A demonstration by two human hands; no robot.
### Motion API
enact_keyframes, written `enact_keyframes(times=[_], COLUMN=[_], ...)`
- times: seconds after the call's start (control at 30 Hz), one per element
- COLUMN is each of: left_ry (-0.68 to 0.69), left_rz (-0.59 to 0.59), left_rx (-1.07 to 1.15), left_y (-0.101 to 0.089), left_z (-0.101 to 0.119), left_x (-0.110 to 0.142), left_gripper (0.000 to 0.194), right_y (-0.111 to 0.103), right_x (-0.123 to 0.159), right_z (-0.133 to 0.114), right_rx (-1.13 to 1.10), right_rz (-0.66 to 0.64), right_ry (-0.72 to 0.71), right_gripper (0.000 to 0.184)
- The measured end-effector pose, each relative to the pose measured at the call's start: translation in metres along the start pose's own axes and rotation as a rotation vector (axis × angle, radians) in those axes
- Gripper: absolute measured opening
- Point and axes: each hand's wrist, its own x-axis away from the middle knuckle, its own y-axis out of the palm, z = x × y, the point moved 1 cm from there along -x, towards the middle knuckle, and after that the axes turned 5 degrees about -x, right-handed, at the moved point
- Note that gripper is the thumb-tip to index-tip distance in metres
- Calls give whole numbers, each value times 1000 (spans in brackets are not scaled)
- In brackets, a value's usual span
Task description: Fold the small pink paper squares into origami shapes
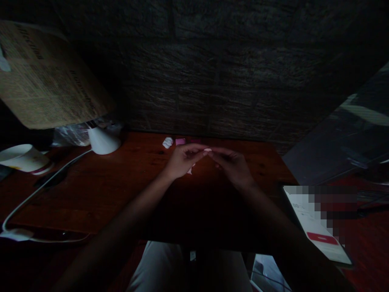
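My left hand [181, 161] and my right hand [232, 164] meet above the wooden table, fingertips pinched together. Between them is a small pale pink piece [208, 150], gripped from both sides; its material is too dim to make out. Below and beside my left hand lie pale pink scraps [190, 170], partly hidden by the fingers. Just behind the hands are a pink square [180, 141] and a darker magenta piece [195, 141]. To their left sits a crumpled white lump [167, 142].
A lamp with a printed shade [51, 77] and white base [103, 141] stands at the left, its white cord [45, 183] crossing the table [121, 194]. A paper cup [24, 158] is at far left. A lit screen [316, 227] is at right; a dark textured wall rises behind.
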Motion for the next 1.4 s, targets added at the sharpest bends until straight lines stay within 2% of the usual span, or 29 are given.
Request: enact_keyframes(times=[0.17, 0.37, 0.6, 0.83, 1.03, 1.2, 1.4], left_ry=[-65, -170, -160, -182, -206, -209, -325], left_rz=[60, 48, 16, 8, 1, -3, 11], left_rx=[86, 136, 97, 204, 282, 289, 396], left_y=[1, 0, 0, 1, 2, 2, 2], left_z=[-3, -4, 0, -1, 1, 1, 3], left_x=[-1, 1, 2, 0, 2, 2, 0], left_gripper=[32, 32, 31, 33, 26, 28, 38], right_y=[-1, 0, 2, 1, 0, -3, -5], right_x=[-1, 0, 3, 3, 4, 4, 1], right_z=[2, 3, 1, 1, 0, 0, 3], right_rx=[54, 98, 96, 106, 155, 229, 339], right_rz=[21, 21, 18, -14, 1, -1, -29], right_ry=[-42, -135, -159, -166, -238, -332, -406], right_gripper=[24, 20, 23, 25, 17, 13, 20])
